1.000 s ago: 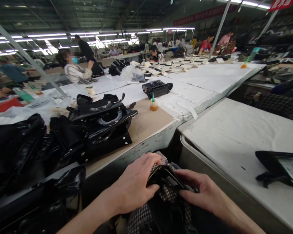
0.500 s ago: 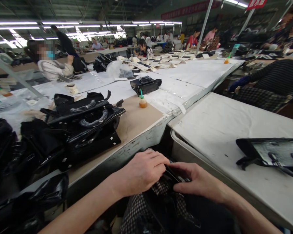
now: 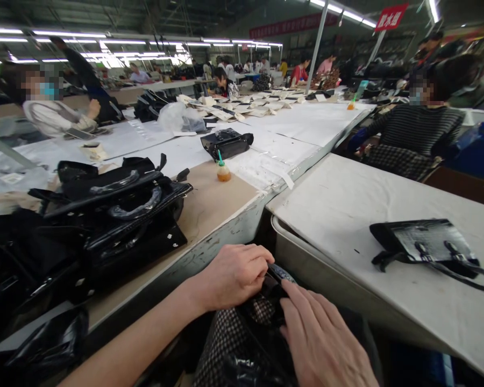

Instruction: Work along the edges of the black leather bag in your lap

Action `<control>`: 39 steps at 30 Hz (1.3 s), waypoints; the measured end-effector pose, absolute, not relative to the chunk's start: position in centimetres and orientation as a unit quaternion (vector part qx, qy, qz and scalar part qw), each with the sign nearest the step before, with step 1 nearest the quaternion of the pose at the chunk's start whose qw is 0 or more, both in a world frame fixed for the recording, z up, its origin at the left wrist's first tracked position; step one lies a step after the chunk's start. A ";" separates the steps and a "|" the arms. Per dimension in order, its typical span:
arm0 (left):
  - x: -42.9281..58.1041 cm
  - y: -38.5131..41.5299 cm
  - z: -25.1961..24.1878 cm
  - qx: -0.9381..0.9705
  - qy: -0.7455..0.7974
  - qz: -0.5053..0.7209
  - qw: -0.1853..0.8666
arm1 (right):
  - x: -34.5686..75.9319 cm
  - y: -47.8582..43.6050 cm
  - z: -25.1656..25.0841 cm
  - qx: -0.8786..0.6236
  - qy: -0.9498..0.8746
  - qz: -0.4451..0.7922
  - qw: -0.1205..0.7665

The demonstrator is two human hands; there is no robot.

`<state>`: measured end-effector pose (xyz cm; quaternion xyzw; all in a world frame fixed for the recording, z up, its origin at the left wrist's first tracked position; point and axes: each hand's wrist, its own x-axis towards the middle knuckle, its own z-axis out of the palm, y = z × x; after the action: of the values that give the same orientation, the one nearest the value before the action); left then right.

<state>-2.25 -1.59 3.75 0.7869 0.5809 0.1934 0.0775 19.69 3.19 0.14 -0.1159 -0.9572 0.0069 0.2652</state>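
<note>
A black item (image 3: pixel 269 286) sat low at the wearer's front, between both hands and over black-and-white checkered cloth (image 3: pixel 216 344). The left hand (image 3: pixel 240 275) had its fingers curled, pinching the item's upper edge. The right hand (image 3: pixel 325 336) lay across the other side, fingers extended close together with their tips touching it; whether they gripped anything, one could not tell.

Ahead to the left, a heap of black bags (image 3: pixel 116 212) lay on the long tabletop (image 3: pixel 215 207), near a squat bottle (image 3: pixel 223 174) of amber liquid with a green nozzle. Behind the bottle stood a small black bag (image 3: pixel 221 144). On the pale tabletop (image 3: pixel 326 215) to the right lay a shiny black piece (image 3: pixel 431 239) with straps. Beyond it was a co-worker in a striped top (image 3: pixel 419 131).
</note>
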 end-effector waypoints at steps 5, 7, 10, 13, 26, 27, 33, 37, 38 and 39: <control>-2.9 -1.5 3.8 0.787 0.559 0.239 0.110 | 17.8 3.9 -2.1 -0.237 -0.915 0.147 0.292; -3.1 -1.7 3.7 0.787 0.554 0.247 0.116 | 17.6 4.5 -2.3 -0.245 -0.899 0.227 0.284; -3.3 -2.0 3.4 0.786 0.555 0.248 0.109 | 17.6 5.1 -2.3 -0.224 -0.891 0.276 0.282; -3.4 -2.4 3.3 0.781 0.566 0.244 0.106 | 17.5 5.2 -2.1 -0.200 -0.892 0.281 0.293; -4.0 -1.3 4.1 0.823 0.543 0.148 0.077 | 17.5 6.4 -2.3 -0.178 -0.911 0.233 0.292; -4.1 -1.3 4.0 0.826 0.539 0.149 0.068 | 17.4 6.4 -2.3 -0.176 -0.905 0.244 0.300; -4.3 -1.3 3.6 0.818 0.543 0.182 0.047 | 16.9 6.3 -3.3 -0.171 -0.866 0.343 0.320; -4.2 -1.5 3.4 0.806 0.557 0.191 0.050 | 16.8 6.2 -3.9 -0.180 -0.857 0.356 0.328; -4.2 -1.6 3.3 0.804 0.561 0.189 0.050 | 16.7 6.2 -4.0 -0.181 -0.855 0.354 0.333; -4.2 -1.6 3.2 0.802 0.565 0.187 0.050 | 16.6 6.2 -4.0 -0.184 -0.853 0.352 0.338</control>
<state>-4.19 -1.64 3.24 0.8020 0.5651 0.1868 0.0501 16.62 6.22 -3.96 -0.1841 -0.8529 0.3525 0.3383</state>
